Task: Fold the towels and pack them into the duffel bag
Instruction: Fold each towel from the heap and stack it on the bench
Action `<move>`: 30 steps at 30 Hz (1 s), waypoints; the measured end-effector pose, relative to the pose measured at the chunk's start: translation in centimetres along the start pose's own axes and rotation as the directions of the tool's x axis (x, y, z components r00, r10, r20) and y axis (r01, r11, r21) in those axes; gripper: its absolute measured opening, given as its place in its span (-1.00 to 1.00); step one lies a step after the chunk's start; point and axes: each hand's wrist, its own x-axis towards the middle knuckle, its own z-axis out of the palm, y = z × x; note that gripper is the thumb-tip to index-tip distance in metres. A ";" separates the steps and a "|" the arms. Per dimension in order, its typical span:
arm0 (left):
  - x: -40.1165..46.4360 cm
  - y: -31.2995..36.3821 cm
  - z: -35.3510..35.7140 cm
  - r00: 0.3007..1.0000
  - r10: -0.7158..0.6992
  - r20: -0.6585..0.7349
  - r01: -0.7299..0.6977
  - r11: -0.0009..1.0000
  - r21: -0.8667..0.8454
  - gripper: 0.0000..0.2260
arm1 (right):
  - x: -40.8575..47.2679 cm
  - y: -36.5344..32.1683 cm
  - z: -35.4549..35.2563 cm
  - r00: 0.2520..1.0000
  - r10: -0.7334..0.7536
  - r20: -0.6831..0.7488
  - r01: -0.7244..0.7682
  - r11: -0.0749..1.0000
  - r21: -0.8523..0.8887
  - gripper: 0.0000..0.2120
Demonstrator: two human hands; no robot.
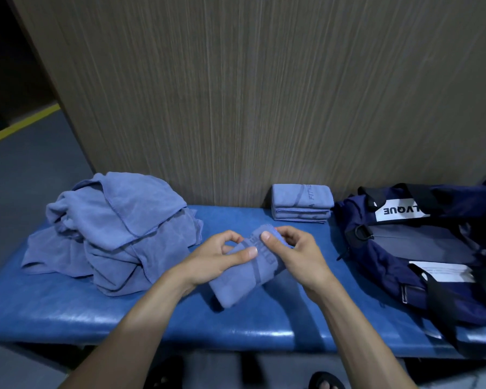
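**Blue towel half-folded between both hands**

Blue microfibre fills my view: a folded towel (246, 272) lies at the middle of the padded blue surface (68, 313), its far end raised off the padding. I see the left hand (216, 258) curled over the towel's left edge, thumb laid flat across the printed lettering, fingers bent round the edge. The right hand (295, 252) pinches the towel's far corner, thumb on top, fingers tucked behind the cloth. Both hands have hold of the same towel.

To the left, a heap of unfolded towels (112, 234) of the same blue sits crumpled on the surface, well apart from the hands. At the back, against the wood-grain wall panel (250, 94), I count a neat stack of folded towels (302, 203); how many layers, I cannot tell for certain. Just beside that stack, on the right end of the surface, lies the navy duffel bag (415, 248), with a white label and black straps (438, 299) draped over its side. Whether its zip is undone I cannot make out.
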 end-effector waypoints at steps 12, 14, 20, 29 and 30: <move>4.3 1.2 1.0 0.991 -0.077 -0.106 0.026 0.908 -0.419 -0.83 | 3.7 1.1 -3.2 0.945 0.188 -0.267 -0.095 0.940 0.327 -0.67; 4.9 1.1 1.0 0.988 -0.049 -0.149 -0.014 0.919 -0.394 -0.83 | 3.6 0.7 -3.7 0.961 0.219 -0.167 -0.155 0.932 0.329 -0.69; 7.0 1.1 2.0 0.965 -0.027 -0.260 -0.082 0.913 -0.400 -0.79 | 3.8 0.2 -5.7 0.972 0.230 -0.058 -0.190 0.903 0.385 -0.71; 11.5 4.3 6.2 0.914 0.041 -0.404 -0.235 0.865 -0.443 -0.77 | 7.7 -0.9 -9.1 0.942 0.011 -0.336 0.069 0.972 0.224 -0.74; 12.0 4.7 6.5 0.913 0.047 -0.406 -0.244 0.859 -0.449 -0.78 | 8.2 -1.1 -9.5 0.934 -0.009 -0.358 0.086 0.976 0.200 -0.73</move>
